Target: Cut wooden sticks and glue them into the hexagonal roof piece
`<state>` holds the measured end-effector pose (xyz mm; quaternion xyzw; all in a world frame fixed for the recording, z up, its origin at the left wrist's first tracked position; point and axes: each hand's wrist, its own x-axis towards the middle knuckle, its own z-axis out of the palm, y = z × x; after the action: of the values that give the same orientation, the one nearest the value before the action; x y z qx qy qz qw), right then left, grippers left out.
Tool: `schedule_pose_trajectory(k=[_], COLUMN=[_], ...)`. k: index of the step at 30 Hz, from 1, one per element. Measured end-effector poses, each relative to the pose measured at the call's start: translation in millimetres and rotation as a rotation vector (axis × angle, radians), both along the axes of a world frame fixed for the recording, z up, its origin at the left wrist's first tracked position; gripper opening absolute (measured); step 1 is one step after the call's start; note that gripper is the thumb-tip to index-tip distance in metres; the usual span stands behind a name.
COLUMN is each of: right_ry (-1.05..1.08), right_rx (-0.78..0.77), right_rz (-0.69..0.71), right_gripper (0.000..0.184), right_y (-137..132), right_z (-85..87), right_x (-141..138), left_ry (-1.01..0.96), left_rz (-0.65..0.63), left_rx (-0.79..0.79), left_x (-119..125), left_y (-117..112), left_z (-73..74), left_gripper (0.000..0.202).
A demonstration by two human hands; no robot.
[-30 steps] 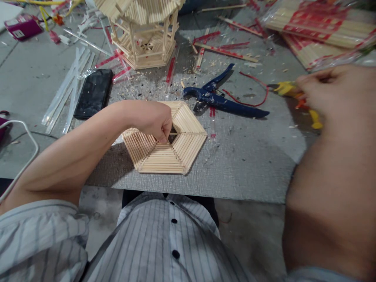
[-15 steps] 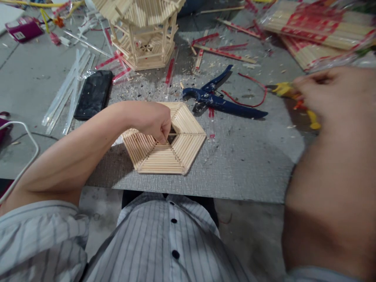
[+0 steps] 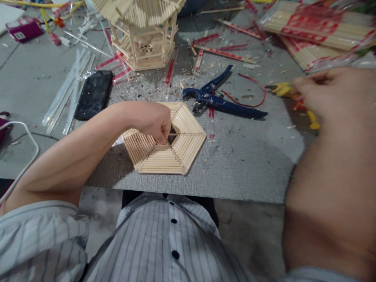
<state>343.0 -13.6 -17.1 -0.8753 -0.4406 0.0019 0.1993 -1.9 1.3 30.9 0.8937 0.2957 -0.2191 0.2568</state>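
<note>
A flat hexagonal panel (image 3: 160,161) of pale wooden sticks lies near the table's front edge, with a small opening in its middle. My left hand (image 3: 158,124) is closed over that opening, fingertips pinched at the inner edge of the stick rows. Whatever is between those fingertips is too small to make out. Off to the right, my right hand (image 3: 329,92) is closed at a pair of yellow-and-orange-handled pliers (image 3: 283,89); its palm and wrist hide part of the handles. The pliers' jaws point left, beside a curved red wire (image 3: 263,98).
Blue cutters (image 3: 225,105) lie right of the panel. Behind stands a pavilion model (image 3: 147,43) of sticks. A black phone (image 3: 94,95) and clear glue sticks (image 3: 66,94) lie at left. Packaged chopsticks (image 3: 317,29) fill the back right; wrapper scraps and shavings litter the table (image 3: 243,164).
</note>
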Motion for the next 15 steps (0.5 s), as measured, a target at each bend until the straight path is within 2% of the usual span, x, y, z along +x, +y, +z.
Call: schedule_pose_trajectory(k=[5,10,15], right_ry=[-0.018,-0.015,-0.048], right_rx=[-0.041,-0.016,-0.087], right_rz=[-0.034,0.003,-0.023], right_gripper=[0.03,0.031,0.032], right_y=[3,5,1], right_z=[-2.8,-8.3,2.0], right_x=[6,13,-2], left_ry=[0.004,-0.038,-0.06], left_rz=[0.02,0.005,-0.01], left_rx=[-0.008,0.005,0.043], left_x=[-1,-1,-1], left_y=[-1,-1,-1], left_z=[0.6,-0.2,-2.1], left_gripper=[0.027,0.02,0.015])
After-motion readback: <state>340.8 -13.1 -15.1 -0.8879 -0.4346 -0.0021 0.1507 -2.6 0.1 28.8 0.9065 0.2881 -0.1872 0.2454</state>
